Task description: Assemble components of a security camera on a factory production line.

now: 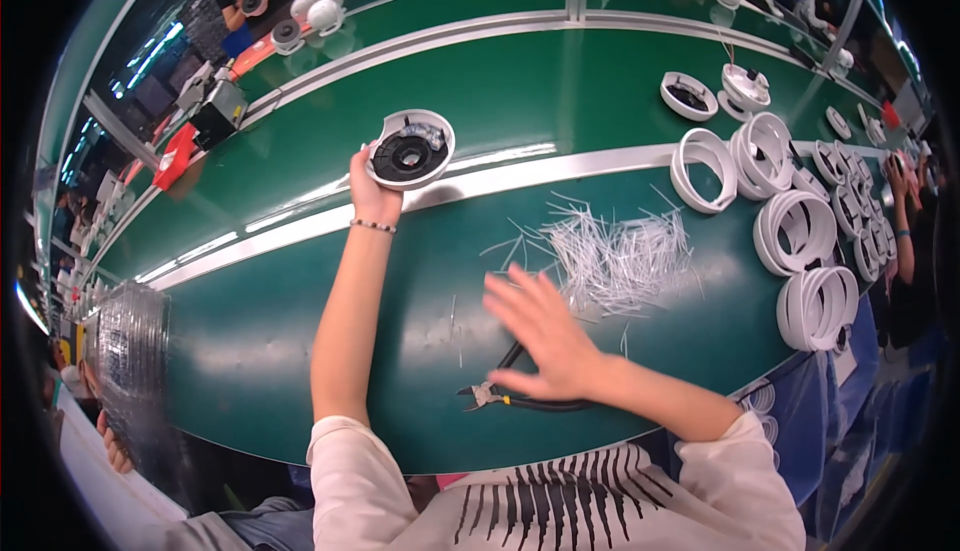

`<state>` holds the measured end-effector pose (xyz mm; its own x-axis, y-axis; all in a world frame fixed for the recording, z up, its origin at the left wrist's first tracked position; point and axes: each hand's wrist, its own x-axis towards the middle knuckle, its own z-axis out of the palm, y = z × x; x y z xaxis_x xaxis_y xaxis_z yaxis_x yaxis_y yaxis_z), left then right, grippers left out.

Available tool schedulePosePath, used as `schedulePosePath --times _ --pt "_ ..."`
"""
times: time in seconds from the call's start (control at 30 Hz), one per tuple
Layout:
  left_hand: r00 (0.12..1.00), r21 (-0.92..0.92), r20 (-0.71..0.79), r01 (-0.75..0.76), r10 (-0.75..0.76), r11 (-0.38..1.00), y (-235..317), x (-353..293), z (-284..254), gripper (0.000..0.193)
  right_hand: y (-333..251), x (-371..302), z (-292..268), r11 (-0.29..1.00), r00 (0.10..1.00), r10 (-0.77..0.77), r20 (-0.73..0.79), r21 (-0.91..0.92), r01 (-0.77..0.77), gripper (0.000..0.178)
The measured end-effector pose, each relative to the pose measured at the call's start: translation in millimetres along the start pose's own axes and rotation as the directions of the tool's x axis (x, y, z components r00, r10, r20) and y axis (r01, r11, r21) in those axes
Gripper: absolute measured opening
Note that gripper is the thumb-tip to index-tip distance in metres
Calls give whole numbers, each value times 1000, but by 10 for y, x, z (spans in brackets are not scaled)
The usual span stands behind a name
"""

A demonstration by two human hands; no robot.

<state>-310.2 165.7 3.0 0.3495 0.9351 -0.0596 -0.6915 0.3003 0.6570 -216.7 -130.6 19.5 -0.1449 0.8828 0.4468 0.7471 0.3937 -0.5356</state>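
My left hand [374, 191] reaches out over the far part of the green bench and grips a round white housing [448, 147] by its left edge. A black ring-shaped part with a hole in its middle sits inside the housing. My right hand [545, 336] is held with fingers spread and nothing in it, over a pair of diagonal cutters [485, 395] with dark handles. The hand hides part of the cutters. Beyond that hand, thin white plastic strips [625, 256] lie in a loose heap, with a few scattered around it.
White ring-shaped housings [797, 231] stand in stacks at the right. Two fitted housings [688, 97] lie past the metal rail [540, 171]. Clear plastic trays [135, 351] are piled at the left edge. A red item [175, 157] and people at other benches are farther off.
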Motion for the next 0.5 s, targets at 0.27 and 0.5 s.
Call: schedulePosePath --times 0.27,0.5 --pt "968 151 -186 -140 167 979 -31 553 -417 20 -75 -149 147 984 962 -160 221 115 137 56" --pt "795 717 -165 -309 584 624 -167 399 -490 39 -153 -315 77 989 936 -150 319 28 149 58"
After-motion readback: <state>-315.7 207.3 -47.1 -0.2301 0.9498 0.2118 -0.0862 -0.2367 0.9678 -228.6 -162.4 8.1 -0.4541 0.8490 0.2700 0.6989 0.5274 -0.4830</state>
